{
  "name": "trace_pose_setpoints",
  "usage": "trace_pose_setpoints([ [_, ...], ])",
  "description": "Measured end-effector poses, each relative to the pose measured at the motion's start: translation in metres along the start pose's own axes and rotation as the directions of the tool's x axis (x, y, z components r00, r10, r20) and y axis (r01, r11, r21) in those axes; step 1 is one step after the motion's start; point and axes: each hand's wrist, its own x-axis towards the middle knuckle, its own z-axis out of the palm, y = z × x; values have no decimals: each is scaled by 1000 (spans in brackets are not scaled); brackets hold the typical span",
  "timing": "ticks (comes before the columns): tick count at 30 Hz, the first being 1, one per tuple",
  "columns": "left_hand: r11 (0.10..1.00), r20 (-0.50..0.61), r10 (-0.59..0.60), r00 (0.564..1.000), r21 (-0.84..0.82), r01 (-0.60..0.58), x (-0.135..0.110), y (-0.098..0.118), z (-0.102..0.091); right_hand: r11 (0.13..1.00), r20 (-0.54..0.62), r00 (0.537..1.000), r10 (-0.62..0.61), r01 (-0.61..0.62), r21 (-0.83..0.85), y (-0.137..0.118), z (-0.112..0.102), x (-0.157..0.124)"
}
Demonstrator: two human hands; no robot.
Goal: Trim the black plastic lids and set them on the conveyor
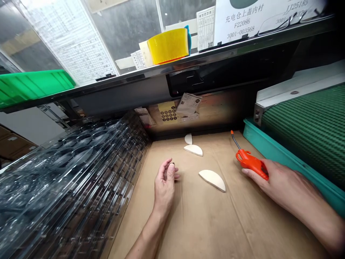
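Note:
My right hand (277, 183) is closed round an orange air blow gun (250, 162) whose thin metal nozzle points away toward the back of the bench. My left hand (165, 183) rests on the cardboard-covered bench (205, 223), its fingers curled and pinching a tiny dark part that I cannot make out. Three cream half-moon pieces lie on the cardboard: one (212, 179) between my hands, one (193, 149) farther back, one (188, 138) near the back wall.
A tall stack of clear plastic blister trays (67, 180) fills the left. A teal bin edge (283, 154) and a green ribbed conveyor belt (309, 122) run along the right. The shelf above carries yellow tape (167, 46), a green bin (32, 84) and paper labels.

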Motion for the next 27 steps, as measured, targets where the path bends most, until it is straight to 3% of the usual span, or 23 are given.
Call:
trace_pose_setpoints([
  [1,982,48,-109,993,-150,115,-3,6,2,999,7,1000,-14,14,-52,5,6,-1],
  [3,835,180,-300,937,-425,349,-7,17,5,990,51,998,-46,52,-128,12,14,-3],
  [6,647,300,-404,864,-574,502,-11,29,7,985,56,994,-94,101,-137,17,18,-5],
  [10,577,390,-398,830,-597,557,-15,34,5,982,-96,978,-183,177,-70,2,7,-2],
  [13,556,444,-379,812,-592,583,-17,33,4,965,-179,957,-229,247,84,-22,-5,-2],
  [18,469,477,-392,787,-632,616,-18,35,3,900,-171,941,-293,332,282,-50,-7,-10],
  [27,415,470,-437,767,-651,636,-18,41,4,866,-125,939,-320,344,363,-56,-5,-14],
])
